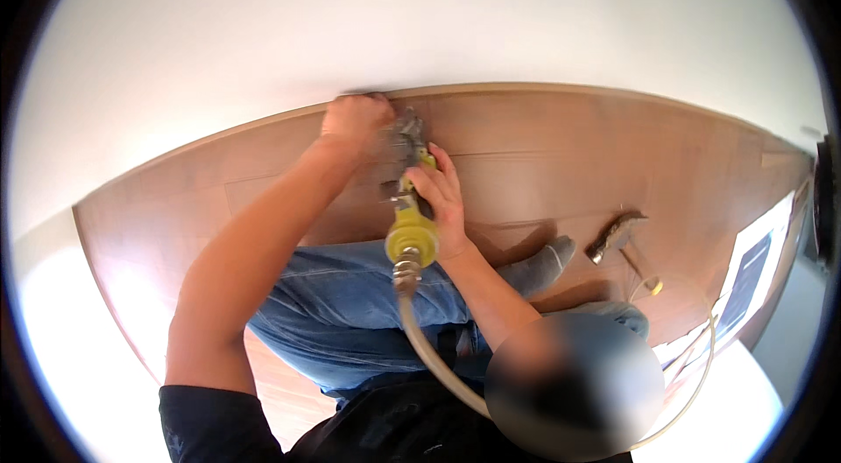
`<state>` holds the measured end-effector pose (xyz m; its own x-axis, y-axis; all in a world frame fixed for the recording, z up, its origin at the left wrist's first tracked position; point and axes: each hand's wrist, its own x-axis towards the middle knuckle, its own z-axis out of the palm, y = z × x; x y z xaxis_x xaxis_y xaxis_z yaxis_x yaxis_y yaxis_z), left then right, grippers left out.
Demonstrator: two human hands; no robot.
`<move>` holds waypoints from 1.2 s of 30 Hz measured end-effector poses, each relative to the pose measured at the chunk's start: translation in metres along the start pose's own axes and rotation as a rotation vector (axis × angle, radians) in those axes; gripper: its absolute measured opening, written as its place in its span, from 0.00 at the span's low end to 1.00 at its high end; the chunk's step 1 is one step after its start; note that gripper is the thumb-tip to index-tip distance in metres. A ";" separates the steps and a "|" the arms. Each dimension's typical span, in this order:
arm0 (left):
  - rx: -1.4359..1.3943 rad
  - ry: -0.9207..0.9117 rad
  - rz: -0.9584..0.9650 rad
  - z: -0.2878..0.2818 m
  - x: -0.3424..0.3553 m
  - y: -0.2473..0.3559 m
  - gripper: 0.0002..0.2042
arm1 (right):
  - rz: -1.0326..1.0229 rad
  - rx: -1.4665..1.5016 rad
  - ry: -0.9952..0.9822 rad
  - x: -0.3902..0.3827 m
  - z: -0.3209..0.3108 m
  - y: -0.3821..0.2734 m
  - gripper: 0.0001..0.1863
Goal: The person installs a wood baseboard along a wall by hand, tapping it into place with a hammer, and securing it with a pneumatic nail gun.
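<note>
My right hand (442, 196) wraps round the grip of a yellow-green and grey air nail gun (412, 222). The gun's dark nose end points toward the wall and is smeared by motion. From its back end, a metal fitting (406, 270) leads into a pale air hose (429, 353). Just left of the gun's nose, my left hand (359, 117) is closed with curled fingers, low against the wall at a narrow wooden trim strip (491, 88). What its fingers hold, if anything, is hidden.
A claw hammer (622, 240) lies on the wooden floor (569, 156) to the right. My legs in blue jeans (359, 283) are folded below the gun, with a grey sock (539, 266) showing. The white wall (420, 16) rises ahead. Printed sheets (753, 253) lie far right; the hose loops there.
</note>
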<state>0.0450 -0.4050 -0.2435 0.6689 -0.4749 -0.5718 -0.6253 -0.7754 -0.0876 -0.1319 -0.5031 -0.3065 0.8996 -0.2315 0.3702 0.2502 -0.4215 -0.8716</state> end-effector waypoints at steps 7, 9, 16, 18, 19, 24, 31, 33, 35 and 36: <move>-0.052 0.080 0.048 -0.004 -0.009 -0.002 0.12 | 0.063 -0.050 0.028 0.006 0.003 -0.004 0.28; -0.091 0.160 0.095 0.011 -0.007 -0.011 0.10 | 0.088 -0.044 0.030 0.009 0.003 -0.005 0.29; -0.367 0.045 -0.010 0.009 -0.005 -0.006 0.09 | 0.076 -0.045 0.028 0.010 0.004 0.001 0.30; -0.266 0.020 -0.022 0.005 -0.003 -0.002 0.09 | 0.067 -0.044 0.033 0.010 0.005 0.002 0.30; -0.130 0.008 -0.022 0.005 -0.003 0.001 0.09 | 0.063 -0.030 0.032 0.009 0.004 0.002 0.27; 0.007 0.149 0.065 0.007 -0.006 -0.001 0.07 | 0.078 -0.040 0.044 0.008 0.005 0.007 0.28; -0.006 0.217 0.106 0.011 -0.005 -0.007 0.11 | 0.081 -0.043 -0.012 0.003 -0.001 0.000 0.33; -0.013 0.128 0.071 0.010 -0.001 -0.006 0.13 | 0.074 -0.054 -0.002 0.000 0.000 0.004 0.33; -0.005 0.088 0.046 0.010 0.001 -0.007 0.13 | 0.066 -0.053 0.012 -0.001 0.003 0.005 0.33; -0.036 0.110 0.057 0.015 0.003 -0.011 0.12 | 0.066 -0.053 0.026 -0.001 0.006 0.005 0.33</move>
<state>0.0478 -0.3919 -0.2560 0.6740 -0.5600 -0.4818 -0.6502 -0.7592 -0.0272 -0.1294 -0.4997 -0.3128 0.9038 -0.2825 0.3216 0.1712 -0.4500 -0.8765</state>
